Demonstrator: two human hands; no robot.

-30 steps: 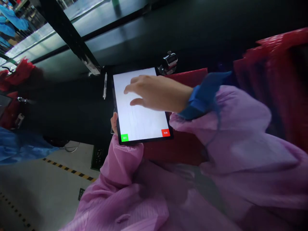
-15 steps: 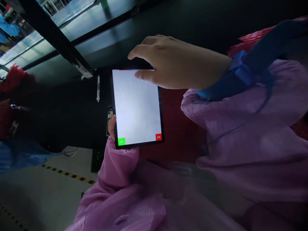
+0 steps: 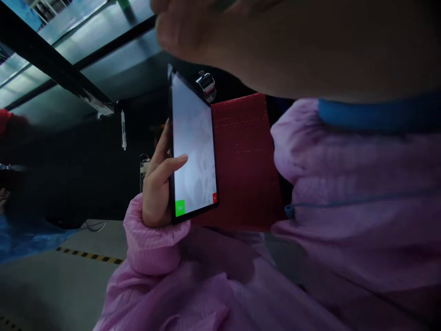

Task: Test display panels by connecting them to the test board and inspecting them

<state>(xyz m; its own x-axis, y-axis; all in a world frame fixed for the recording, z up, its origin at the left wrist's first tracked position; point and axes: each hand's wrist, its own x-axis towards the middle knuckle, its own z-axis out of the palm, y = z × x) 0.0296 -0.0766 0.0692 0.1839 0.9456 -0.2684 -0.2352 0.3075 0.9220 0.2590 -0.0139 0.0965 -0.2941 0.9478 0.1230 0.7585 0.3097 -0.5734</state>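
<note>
My left hand point(image 3: 156, 188) grips a tablet point(image 3: 195, 138) by its left edge, the thumb lying over the lit screen and the fingers behind. The tablet is tilted, so its screen looks narrow. Its screen is pale, with a green box at the lower left and a red one at the lower right. Close to the camera, at the top, my right hand point(image 3: 196, 34) is dark and cut off by the frame edge; its fingers show only in part. It is apart from the tablet. A blue band point(image 3: 372, 115) circles that wrist.
A red mat point(image 3: 246, 161) lies under and right of the tablet. Behind the tablet is a shiny metal object point(image 3: 206, 86). A pen point(image 3: 123, 131) lies on the dark table at left, beside a black frame post point(image 3: 58, 59). Someone's blue sleeve point(image 3: 31, 236) shows at far left.
My right hand has moved up from over the screen toward the camera. My left hand has tilted the tablet, and its thumb now lies across the screen. The metal object has come into sight.
</note>
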